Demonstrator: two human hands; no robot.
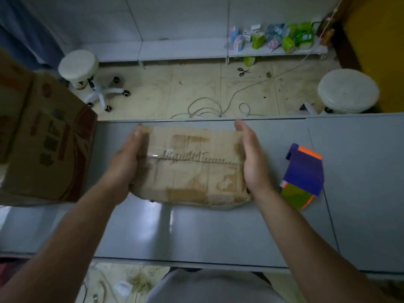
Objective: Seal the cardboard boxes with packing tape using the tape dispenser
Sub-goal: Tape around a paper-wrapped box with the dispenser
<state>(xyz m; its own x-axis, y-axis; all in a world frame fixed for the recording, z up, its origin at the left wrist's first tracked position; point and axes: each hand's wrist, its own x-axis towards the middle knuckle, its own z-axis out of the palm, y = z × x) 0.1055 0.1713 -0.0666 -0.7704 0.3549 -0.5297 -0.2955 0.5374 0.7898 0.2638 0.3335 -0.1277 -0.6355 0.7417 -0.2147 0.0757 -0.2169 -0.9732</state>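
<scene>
Grey counter [218, 232]: closed cardboard box [192, 169].

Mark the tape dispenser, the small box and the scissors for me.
tape dispenser [305, 169]: head view, on its blue body.
small box [192, 171]: head view, centre of its top face.
scissors [243, 71]: head view, at the pivot, on the floor.

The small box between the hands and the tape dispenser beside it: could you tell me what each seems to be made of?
The small box looks like worn brown cardboard, matte, with torn patches and a glossy strip of clear tape along its seam. The tape dispenser appears to be smooth plastic, purple and orange, with a translucent yellow-green part, perhaps the tape roll.
</scene>
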